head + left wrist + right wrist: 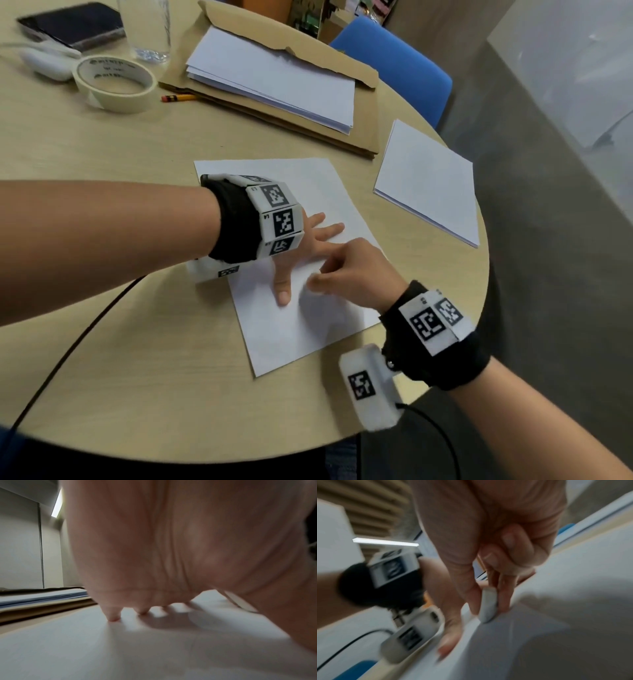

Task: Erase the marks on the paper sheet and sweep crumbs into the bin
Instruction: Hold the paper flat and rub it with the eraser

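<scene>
A white paper sheet (291,329) lies on the round wooden table (120,377) in front of me. My left hand (308,246) lies flat on the sheet with fingers spread, pressing it down; in the left wrist view its fingertips (114,618) touch the paper sheet (120,649). My right hand (349,274) hovers just beside the left thumb. In the right wrist view my right hand (488,609) pinches a white eraser (488,605) between thumb and fingers, its tip on the paper sheet (539,642). No marks or crumbs can be made out on the sheet.
A brown envelope (359,113) bearing a stack of white paper (274,78) lies at the back. A second paper pile (431,181) sits at the right table edge. A tape roll (114,82), pencil (178,98), glass (145,27), dark notebook (72,24) and blue chair (394,65) are further off.
</scene>
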Demonstrator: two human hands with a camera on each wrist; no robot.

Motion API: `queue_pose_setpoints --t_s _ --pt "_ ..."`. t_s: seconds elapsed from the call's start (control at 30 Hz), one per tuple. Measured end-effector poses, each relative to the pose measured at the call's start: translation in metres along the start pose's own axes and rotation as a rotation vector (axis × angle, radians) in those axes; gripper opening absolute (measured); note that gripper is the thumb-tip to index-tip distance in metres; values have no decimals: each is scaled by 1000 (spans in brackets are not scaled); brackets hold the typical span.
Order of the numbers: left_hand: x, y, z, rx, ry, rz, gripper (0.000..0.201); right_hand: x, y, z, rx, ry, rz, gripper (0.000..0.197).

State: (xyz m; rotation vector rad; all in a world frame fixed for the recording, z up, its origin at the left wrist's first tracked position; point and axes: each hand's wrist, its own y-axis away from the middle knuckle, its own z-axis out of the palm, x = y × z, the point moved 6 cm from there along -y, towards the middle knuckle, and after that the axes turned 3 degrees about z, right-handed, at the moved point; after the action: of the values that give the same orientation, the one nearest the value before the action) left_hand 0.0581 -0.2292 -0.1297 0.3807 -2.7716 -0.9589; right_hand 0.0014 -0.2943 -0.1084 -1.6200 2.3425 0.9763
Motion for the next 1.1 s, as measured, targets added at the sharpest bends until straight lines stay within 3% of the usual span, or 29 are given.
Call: queue_pose_setpoints --t_s 0.13,0.2,0.33,0.4,0.5,0.63,0.83,1.0,1.1 --pt "-2 -1 1 15 19 -7 133 44 -4 -47 178 36 213 13" --pt "-3 -3 2 20 20 -7 134 50 -3 -58 241 44 238 16" --pt "-4 -4 1 31 9 -6 134 16 -4 -25 119 18 90 28" --pt "-3 -4 1 35 4 4 134 14 -5 -13 64 -3 85 31" --pt "-4 -4 3 36 21 -4 135 37 -7 -37 143 -4 182 15" --pt "0 -3 1 28 -10 -22 132 53 -7 -60 268 -4 244 18" --pt "-2 -1 1 38 11 -3 133 22 -10 -22 91 -37 122 16" --pt "-1 0 0 32 14 -17 131 57 -6 -63 224 31 247 19" --pt "-1 -1 0 28 12 -19 132 40 -7 -52 208 21 177 23"
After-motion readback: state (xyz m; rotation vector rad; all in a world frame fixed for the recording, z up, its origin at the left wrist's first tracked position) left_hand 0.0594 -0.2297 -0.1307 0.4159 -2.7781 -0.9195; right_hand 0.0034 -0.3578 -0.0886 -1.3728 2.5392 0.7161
